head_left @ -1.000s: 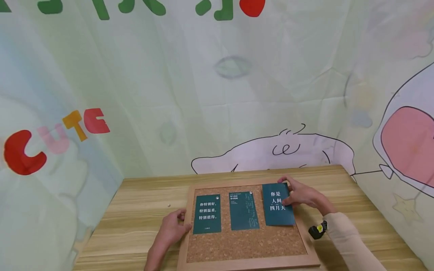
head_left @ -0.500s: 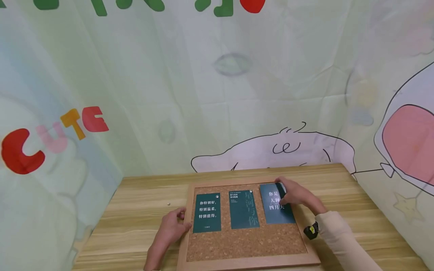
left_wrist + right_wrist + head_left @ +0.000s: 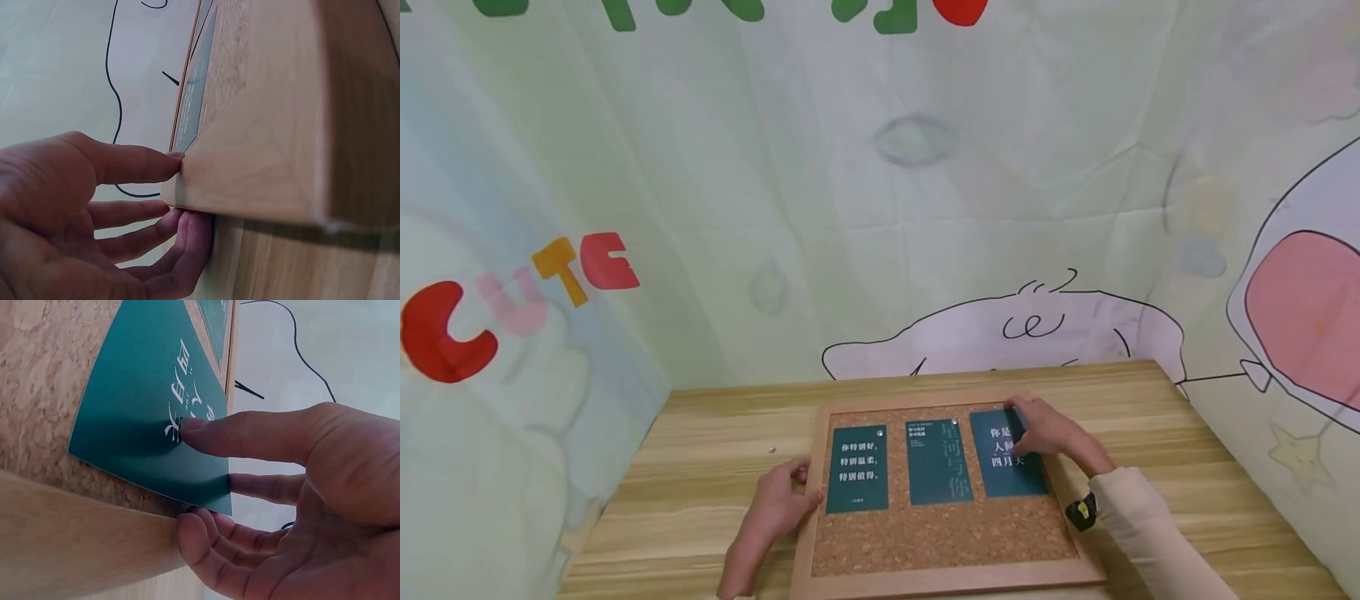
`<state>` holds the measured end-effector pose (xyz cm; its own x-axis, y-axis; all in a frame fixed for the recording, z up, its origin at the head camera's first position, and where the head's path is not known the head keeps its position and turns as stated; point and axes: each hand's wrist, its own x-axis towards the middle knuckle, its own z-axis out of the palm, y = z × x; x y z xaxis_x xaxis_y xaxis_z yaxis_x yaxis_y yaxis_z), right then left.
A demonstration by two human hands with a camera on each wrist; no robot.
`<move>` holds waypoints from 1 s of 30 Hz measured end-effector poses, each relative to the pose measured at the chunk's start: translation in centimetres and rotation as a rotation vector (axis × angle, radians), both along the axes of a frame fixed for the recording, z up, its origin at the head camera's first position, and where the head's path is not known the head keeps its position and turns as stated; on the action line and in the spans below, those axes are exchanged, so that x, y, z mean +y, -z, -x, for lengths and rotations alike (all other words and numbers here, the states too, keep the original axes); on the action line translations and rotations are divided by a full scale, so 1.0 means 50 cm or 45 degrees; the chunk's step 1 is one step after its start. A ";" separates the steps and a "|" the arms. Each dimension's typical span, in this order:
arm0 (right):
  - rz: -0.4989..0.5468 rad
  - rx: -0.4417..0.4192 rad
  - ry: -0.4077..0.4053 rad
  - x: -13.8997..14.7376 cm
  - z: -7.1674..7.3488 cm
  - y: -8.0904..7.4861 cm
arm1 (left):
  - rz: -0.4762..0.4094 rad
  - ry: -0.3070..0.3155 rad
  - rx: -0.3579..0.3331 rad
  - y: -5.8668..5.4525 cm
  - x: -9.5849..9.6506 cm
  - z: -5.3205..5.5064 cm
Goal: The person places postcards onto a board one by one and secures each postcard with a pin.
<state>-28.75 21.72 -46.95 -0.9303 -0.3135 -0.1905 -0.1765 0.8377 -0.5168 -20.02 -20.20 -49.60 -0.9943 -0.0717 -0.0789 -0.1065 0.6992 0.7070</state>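
A wood-framed cork board (image 3: pixel 947 542) lies on the table. My left hand (image 3: pixel 778 502) grips its left frame edge, thumb on top and fingers curled against the underside in the left wrist view. At the board's upper right, my right hand (image 3: pixel 1048 429) holds a dark green card (image 3: pixel 1000 481) with white characters. In the right wrist view, the thumb (image 3: pixel 200 434) presses on the card's face while other fingers are at its edge and the frame. Two similar cards, a left card (image 3: pixel 856 492) and a middle card (image 3: pixel 928 475), each have a small pale pin at the upper right.
A small pale round item (image 3: pixel 772 450) lies on the wooden table (image 3: pixel 715 425), left of the board. Behind the table hangs a printed cloth backdrop (image 3: pixel 760 167). A black device (image 3: pixel 1082 511) sits at the right wrist.
The right hand and its card have shifted slightly left, and the card now lies closer in line with the other two. The left hand stays on the frame.
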 end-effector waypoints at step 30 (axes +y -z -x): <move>-0.144 -0.021 0.101 -0.022 -0.010 -0.015 | 0.001 0.002 0.013 -0.006 0.003 -0.003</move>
<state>-28.27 20.63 -46.22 -0.9478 -0.2146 -0.2358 -0.0994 0.9016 -0.4209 -19.85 -20.07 -49.29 -0.9952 -0.0706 -0.0685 -0.0983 0.6999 0.7075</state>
